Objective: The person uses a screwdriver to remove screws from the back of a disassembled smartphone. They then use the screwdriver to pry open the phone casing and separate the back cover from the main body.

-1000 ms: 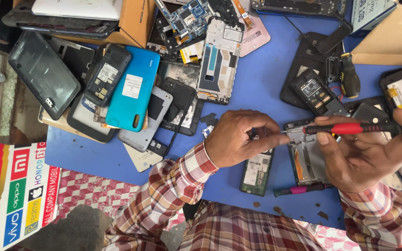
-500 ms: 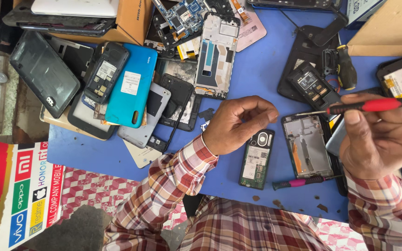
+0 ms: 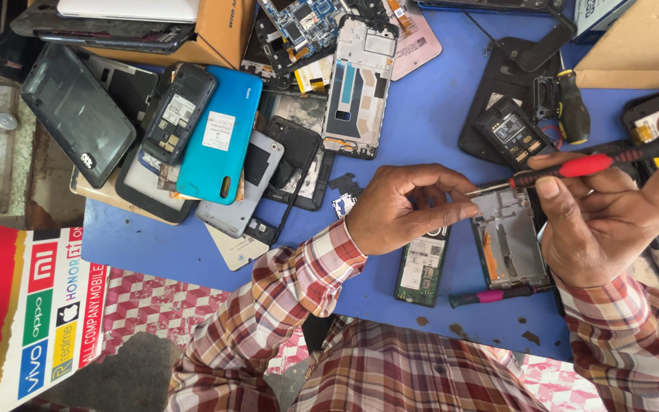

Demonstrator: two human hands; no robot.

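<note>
Screwdriver work in hand: my right hand [image 3: 612,221] grips the slim red-and-black precision screwdriver [image 3: 573,166] in a closed fist-like hold, thumb along the shaft, tip pointing left. My left hand [image 3: 402,210] pinches thumb and fingers together right at that tip; what sits between them is too small to tell, likely a screw. Just below lie the small green phone circuit board [image 3: 422,263] and, beside it, the grey metal phone frame [image 3: 506,243], both flat on the blue work table [image 3: 421,114]. Judgement: fastener handling stage; next move calls for a steady tip and a fine pinch. Frame looks stripped, with an orange flex strip showing.
</note>
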